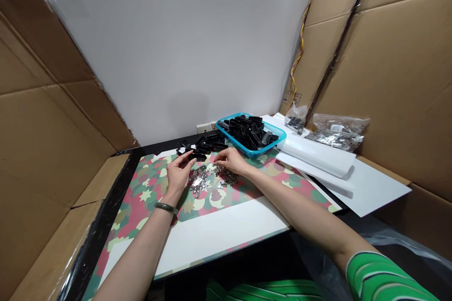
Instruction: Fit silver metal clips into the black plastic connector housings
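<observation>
My left hand [178, 172], with a dark bangle [165, 207] at its wrist, pinches a small black comb-like piece [199, 157] between thumb and fingers. Just to its right, my right hand [230, 159] has thumb and fingertips together over the small metal parts; whatever is in them is too small to make out. A loose spread of shiny silver metal parts [199, 183] lies on the patterned sheet below both hands. Behind the left fingers rests a pile of similar black pieces [212, 142].
A blue basket [251, 153] heaped with black comb-like pieces stands behind my right hand. White sheets [319, 155] and clear bags of parts [337, 137] lie at the right. Cardboard panels [38, 136] flank the table, with a white wall [183, 47] behind.
</observation>
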Tool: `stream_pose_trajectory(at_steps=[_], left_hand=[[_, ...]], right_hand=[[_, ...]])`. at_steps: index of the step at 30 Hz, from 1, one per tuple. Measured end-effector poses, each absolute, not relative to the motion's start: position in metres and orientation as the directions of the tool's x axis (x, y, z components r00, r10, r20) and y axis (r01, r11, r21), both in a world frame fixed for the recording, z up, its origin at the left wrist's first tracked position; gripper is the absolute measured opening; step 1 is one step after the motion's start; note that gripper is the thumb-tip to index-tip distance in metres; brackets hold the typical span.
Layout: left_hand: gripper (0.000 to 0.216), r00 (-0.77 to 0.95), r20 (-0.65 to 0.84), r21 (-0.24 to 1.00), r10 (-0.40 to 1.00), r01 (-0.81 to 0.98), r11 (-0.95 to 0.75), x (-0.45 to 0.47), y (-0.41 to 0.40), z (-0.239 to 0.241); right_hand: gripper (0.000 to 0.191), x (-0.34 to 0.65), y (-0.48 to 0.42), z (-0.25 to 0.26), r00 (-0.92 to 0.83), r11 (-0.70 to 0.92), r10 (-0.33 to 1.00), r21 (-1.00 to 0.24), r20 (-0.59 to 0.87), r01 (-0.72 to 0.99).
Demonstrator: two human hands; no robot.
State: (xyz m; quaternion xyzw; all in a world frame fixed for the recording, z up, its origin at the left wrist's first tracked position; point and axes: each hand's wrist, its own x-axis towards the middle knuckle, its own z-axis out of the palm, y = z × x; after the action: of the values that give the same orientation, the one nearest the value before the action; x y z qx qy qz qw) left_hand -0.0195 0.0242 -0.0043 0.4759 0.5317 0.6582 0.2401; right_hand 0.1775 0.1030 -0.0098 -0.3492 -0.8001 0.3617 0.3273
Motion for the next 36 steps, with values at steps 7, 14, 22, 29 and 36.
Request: stream_pose_trajectory(at_steps=[7,14,22,29,36], left_hand=[[0.040,-0.435,0.369,0.928,0.821,0.212,-0.305,-0.020,0.023,-0.003],[0.037,-0.464,0.382,0.924,0.799,0.216,-0.316,-0.019,0.024,-0.004],[0.034,-0.457,0.383,0.921,0.803,0.249,-0.298,-0.017,0.023,-0.002],[0.036,-0.468,0.376,0.926,0.800,0.231,-0.299,-0.018,0.023,-0.004],[0.035,-0.440,0.383,0.919,0.812,0.265,-0.290,-0.019,0.024,-0.007]], right_hand=[[0.012,0.180,0.103,-0.013,-0.602,0.588,0.759,-0.658,0.247,0.471],[0.008,0.166,0.077,-0.008,-0.773,0.820,0.532,-0.439,0.346,0.368],[0.008,0.165,0.077,-0.005,-0.665,0.777,0.628,-0.372,0.403,0.508],[0.009,0.168,0.082,-0.006,-0.694,0.769,0.637,-0.347,0.337,0.537],[0.012,0.163,0.080,-0.009,-0.651,0.718,0.696,-0.290,0.304,0.632]])
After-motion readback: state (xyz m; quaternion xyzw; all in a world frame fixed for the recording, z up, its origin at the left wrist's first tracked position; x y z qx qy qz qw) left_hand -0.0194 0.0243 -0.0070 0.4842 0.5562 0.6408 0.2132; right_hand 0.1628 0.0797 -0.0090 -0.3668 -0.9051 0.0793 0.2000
